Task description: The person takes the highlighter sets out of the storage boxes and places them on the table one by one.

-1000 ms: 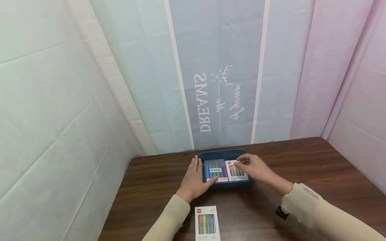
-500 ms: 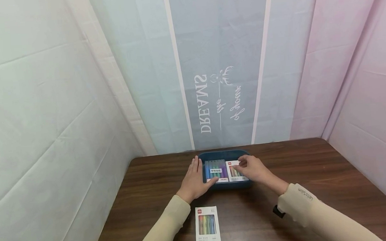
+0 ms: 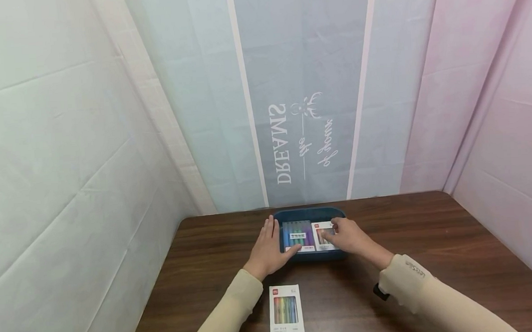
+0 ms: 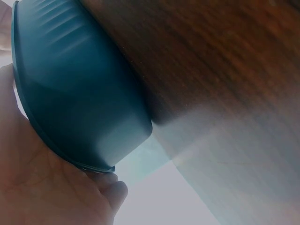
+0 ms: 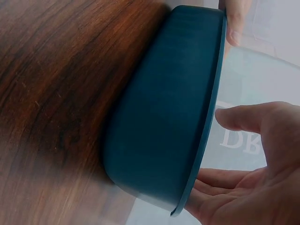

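A dark blue plastic basket stands at the back of the table. Inside it, on the left, lies a clear pack of blue, green and purple pens; beside that is a white windowed box of coloured pens. My left hand rests along the basket's left rim, fingers straight, thumb reaching over the clear pack. My right hand is over the basket's right end, thumb above the white box. In the right wrist view its fingers dip inside the rim, spread apart from the thumb, partly hidden by the wall.
A second white box of coloured pens lies face up near the front of the wooden table. A printed cloth backdrop hangs right behind the table, and pale cloth walls stand at both sides.
My right hand has shifted slightly down and toward the front over the white box in the basket, its forearm moving left. The left hand and the boxes stay in place.
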`<action>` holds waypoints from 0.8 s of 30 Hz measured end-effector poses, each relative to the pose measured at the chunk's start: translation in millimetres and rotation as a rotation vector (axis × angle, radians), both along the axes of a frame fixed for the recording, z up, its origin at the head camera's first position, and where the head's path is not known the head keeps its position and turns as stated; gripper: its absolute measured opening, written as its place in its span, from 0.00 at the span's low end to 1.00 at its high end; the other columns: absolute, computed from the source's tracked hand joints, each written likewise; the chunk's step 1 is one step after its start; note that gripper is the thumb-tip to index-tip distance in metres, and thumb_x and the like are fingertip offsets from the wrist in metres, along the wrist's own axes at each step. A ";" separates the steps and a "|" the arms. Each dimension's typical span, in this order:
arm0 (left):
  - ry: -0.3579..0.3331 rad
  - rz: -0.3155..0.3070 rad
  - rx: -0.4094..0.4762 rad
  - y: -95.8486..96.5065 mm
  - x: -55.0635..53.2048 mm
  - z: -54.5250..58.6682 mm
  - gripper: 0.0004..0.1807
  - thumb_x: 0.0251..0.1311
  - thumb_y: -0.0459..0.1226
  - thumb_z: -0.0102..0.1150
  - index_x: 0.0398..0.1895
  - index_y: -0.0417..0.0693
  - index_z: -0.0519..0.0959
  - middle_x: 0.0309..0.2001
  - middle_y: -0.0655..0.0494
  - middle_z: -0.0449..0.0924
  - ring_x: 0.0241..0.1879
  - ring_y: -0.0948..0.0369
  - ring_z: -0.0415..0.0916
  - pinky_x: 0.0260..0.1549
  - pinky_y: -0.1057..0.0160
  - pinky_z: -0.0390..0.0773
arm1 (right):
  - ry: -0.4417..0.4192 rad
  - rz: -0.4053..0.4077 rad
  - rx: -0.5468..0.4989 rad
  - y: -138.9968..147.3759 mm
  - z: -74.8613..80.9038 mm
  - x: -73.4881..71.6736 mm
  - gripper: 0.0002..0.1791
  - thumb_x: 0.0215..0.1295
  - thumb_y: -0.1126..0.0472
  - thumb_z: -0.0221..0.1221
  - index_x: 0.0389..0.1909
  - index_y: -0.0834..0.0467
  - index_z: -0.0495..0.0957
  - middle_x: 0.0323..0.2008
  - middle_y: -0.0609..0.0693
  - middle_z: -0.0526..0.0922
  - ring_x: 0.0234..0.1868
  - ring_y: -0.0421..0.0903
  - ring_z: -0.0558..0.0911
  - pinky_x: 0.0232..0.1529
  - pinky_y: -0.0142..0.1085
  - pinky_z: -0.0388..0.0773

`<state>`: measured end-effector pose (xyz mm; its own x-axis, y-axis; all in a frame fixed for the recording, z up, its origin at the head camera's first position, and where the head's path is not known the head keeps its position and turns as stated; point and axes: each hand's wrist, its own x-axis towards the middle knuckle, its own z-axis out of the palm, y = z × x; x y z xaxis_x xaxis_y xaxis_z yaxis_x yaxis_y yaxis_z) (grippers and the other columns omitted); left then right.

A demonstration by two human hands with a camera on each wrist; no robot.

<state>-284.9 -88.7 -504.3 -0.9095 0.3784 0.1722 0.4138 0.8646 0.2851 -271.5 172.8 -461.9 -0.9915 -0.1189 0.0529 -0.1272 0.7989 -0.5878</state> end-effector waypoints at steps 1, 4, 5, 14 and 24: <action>0.000 0.000 0.001 0.1 0.0 0.1 0.60 0.60 0.76 0.38 0.79 0.37 0.48 0.81 0.42 0.39 0.79 0.49 0.40 0.74 0.50 0.53 | -0.003 0.001 0.008 -0.3 -0.8 -0.4 0.35 0.69 0.50 0.63 0.61 0.77 0.70 0.53 0.71 0.80 0.51 0.60 0.82 0.50 0.56 0.81; 0.003 0.001 -0.002 0.4 0.0 0.1 0.60 0.60 0.76 0.39 0.79 0.37 0.48 0.81 0.42 0.39 0.79 0.49 0.40 0.74 0.50 0.53 | -0.011 0.002 0.041 -1.0 -3.5 -2.2 0.37 0.70 0.50 0.61 0.63 0.79 0.68 0.57 0.74 0.76 0.56 0.64 0.79 0.55 0.58 0.78; 0.002 0.001 -0.001 0.5 0.1 0.2 0.60 0.60 0.76 0.39 0.79 0.37 0.48 0.81 0.42 0.39 0.79 0.49 0.40 0.74 0.50 0.53 | -0.016 -0.001 0.048 -1.4 -4.4 -2.8 0.37 0.70 0.50 0.61 0.63 0.79 0.67 0.58 0.74 0.75 0.58 0.65 0.78 0.56 0.59 0.76; 0.001 0.001 0.014 0.5 1.4 -0.9 0.60 0.61 0.75 0.41 0.79 0.37 0.49 0.80 0.42 0.40 0.79 0.48 0.42 0.73 0.50 0.55 | -0.046 -0.028 0.108 -6.2 -9.1 -7.2 0.33 0.69 0.49 0.62 0.58 0.75 0.72 0.44 0.65 0.82 0.36 0.51 0.80 0.39 0.46 0.83; -0.004 0.005 -0.002 1.3 2.5 -0.5 0.60 0.60 0.76 0.38 0.79 0.38 0.48 0.81 0.43 0.38 0.79 0.49 0.40 0.74 0.51 0.54 | -0.047 -0.019 0.132 -9.3 -14.6 -11.9 0.25 0.70 0.50 0.60 0.40 0.73 0.78 0.18 0.53 0.74 0.16 0.44 0.73 0.18 0.35 0.70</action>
